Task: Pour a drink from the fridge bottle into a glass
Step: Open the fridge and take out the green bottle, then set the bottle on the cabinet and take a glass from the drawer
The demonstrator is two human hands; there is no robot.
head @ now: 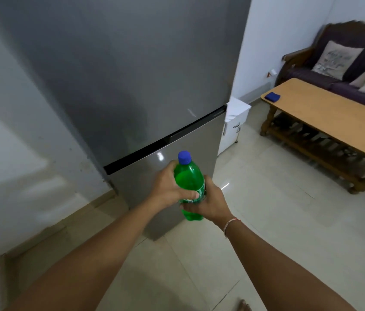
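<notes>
both hands: left hand [169, 187] and right hand [208, 203] wrapped on upright green bottle [190, 176], blue cap [184, 157] on, steadied for carrying; fridge [132, 86] shut

Green bottle [189, 180] with blue cap [184, 157], grey fridge [132, 75], blue cloth [272, 96] on tan table [334, 122].

the bottle [189, 176] stands upright in front of the fridge [132, 75], between the left hand [168, 187] on its left and the right hand [210, 203] lower on its right. a table [325, 122] sits well right of the fridge, a cloth [272, 96] on its near-left corner, a sofa [343, 70] behind it.
</notes>
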